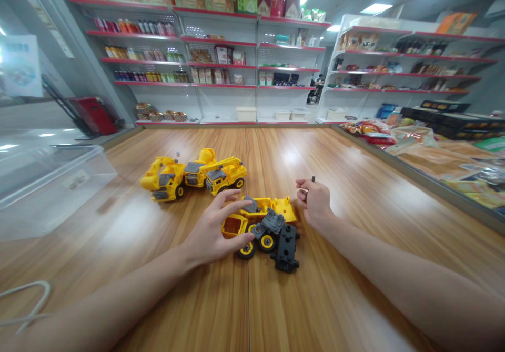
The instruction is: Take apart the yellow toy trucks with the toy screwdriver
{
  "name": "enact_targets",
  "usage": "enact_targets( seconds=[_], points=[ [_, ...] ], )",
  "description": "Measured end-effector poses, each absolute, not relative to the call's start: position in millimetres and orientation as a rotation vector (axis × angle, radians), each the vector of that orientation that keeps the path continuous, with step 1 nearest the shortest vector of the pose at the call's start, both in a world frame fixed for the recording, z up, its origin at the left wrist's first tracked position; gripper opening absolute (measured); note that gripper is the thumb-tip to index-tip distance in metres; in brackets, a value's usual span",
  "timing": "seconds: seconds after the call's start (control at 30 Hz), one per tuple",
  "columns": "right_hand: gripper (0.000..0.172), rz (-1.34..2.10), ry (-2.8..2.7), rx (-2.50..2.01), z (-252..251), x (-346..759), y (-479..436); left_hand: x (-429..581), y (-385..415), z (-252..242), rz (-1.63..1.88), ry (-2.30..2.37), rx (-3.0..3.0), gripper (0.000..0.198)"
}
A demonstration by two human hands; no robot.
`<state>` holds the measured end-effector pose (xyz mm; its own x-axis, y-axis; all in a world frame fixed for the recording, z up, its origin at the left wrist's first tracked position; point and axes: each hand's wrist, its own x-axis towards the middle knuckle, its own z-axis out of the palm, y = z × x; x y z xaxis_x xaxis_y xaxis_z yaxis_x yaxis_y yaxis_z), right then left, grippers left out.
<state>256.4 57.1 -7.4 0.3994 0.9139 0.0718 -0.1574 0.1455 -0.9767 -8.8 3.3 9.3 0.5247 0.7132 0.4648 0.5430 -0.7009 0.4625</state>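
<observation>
My left hand [215,228] is spread open at the left edge of a cluster of toy truck parts. Near its fingers are a yellow frame [233,226], black wheels with yellow hubs [267,242] and a grey cab piece [273,221]. A long yellow truck body part [284,209] lies behind them, and a black chassis [286,249] in front. Right of the parts, my right hand [314,202] is closed around a small dark rod [313,179]; its tip pokes out above the fingers and its kind is unclear.
Several yellow toy trucks [226,176] stand farther back on the wooden table [284,157]. A clear plastic bin [47,183] is at the left, with a white cable [45,294] nearer me. Packaged goods [434,152] lie along the right, and stocked shelves [221,41] rise behind.
</observation>
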Motion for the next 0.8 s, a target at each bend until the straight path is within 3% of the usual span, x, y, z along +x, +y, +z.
enact_targets(
  seconds=[0.13, 0.37, 0.6, 0.8],
  points=[
    [0.021, 0.974, -0.813, -1.133, -5, 254, 56, -9, 4, 10, 0.9, 1.044, 2.488, 0.059],
    [0.015, 0.979, -0.992, -1.091, -7, 247, 47, -10, 0, 11, 0.775, 1.042, 2.485, 0.061],
    [0.025, 0.793, -1.226, -1.2, -9, 245, 39, -11, 0, 8, 0.753, 1.022, 2.525, 0.071],
    [0.029, 0.864, -1.283, -1.135, -12, 245, 44, -11, -2, 9, 0.747, 1.031, 2.534, 0.073]
  ],
)
